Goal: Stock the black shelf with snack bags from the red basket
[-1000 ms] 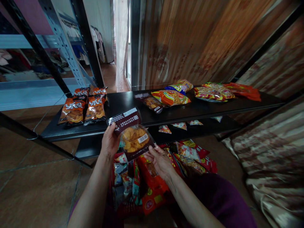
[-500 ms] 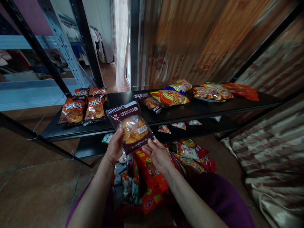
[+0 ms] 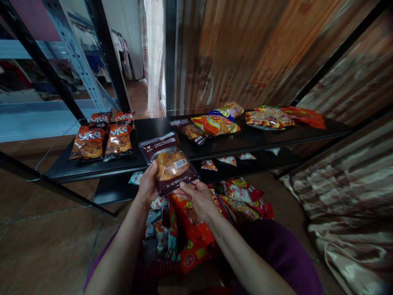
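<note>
A dark maroon snack bag (image 3: 168,166) with a clear window and a barcode label is held up between both hands, over the front edge of the black shelf (image 3: 135,168). My left hand (image 3: 148,183) grips its left edge with the thumb on the front. At its lower right corner, my right hand (image 3: 196,196) pinches the bag between thumb and fingers. A similar brown bag (image 3: 192,131) lies on the shelf just behind. Below my hands is a pile of snacks, with a large orange-red bag (image 3: 196,231) in the middle.
Several orange-and-black snack bags (image 3: 89,141) stand at the shelf's left end. Yellow-orange noodle bags (image 3: 216,124) and a flat orange bag (image 3: 305,116) lie to the right. Small packets (image 3: 227,160) rest on the lower shelf. Black posts (image 3: 110,53) frame the rack; a striped curtain (image 3: 245,61) hangs behind.
The view has shifted slightly, so the shelf goods appear a little further left. The maroon bag stays in both hands, tilted slightly differently, and my right fingers have moved a little along its lower edge.
</note>
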`<state>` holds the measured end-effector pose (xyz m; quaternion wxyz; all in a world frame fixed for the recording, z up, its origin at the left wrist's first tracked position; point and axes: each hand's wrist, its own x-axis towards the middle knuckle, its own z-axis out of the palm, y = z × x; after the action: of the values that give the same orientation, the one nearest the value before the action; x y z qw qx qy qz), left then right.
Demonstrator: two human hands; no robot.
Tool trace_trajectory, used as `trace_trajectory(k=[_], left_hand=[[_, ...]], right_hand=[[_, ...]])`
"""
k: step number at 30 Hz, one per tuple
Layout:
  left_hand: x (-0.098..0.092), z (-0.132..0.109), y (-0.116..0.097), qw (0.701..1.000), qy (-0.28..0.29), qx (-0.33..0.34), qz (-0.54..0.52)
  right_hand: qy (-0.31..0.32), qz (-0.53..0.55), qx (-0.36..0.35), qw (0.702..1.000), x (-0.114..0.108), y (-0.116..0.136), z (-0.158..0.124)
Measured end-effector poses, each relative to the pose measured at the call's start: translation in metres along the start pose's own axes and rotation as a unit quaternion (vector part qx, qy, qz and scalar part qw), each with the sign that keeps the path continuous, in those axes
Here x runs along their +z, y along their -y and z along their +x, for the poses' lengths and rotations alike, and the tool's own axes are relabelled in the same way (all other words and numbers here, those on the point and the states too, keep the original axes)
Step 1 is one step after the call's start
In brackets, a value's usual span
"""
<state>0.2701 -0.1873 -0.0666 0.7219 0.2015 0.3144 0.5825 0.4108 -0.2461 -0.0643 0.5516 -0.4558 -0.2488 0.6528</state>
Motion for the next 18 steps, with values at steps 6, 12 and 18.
trace_trajectory(k=[6, 12, 18], left_hand=[[0.0000, 0.0000, -0.0027, 1.000, -0.016, -0.009, -0.015], [-0.0002, -0.0023, -0.0040, 1.000, 0.001, -0.022, -0.015], [0.0037, -0.0077, -0.0061, 1.000, 0.005, -0.019, -0.007]], right_hand=[[0.022, -0.013, -0.029, 0.999, 0.0028, 0.0003, -0.0025], [0.009, -0.009, -0.021, 1.000, 0.0038, -0.0006, -0.0055], [0.011, 0.027, -0.010, 1.000, 0.0011, -0.0026, -0.0066]])
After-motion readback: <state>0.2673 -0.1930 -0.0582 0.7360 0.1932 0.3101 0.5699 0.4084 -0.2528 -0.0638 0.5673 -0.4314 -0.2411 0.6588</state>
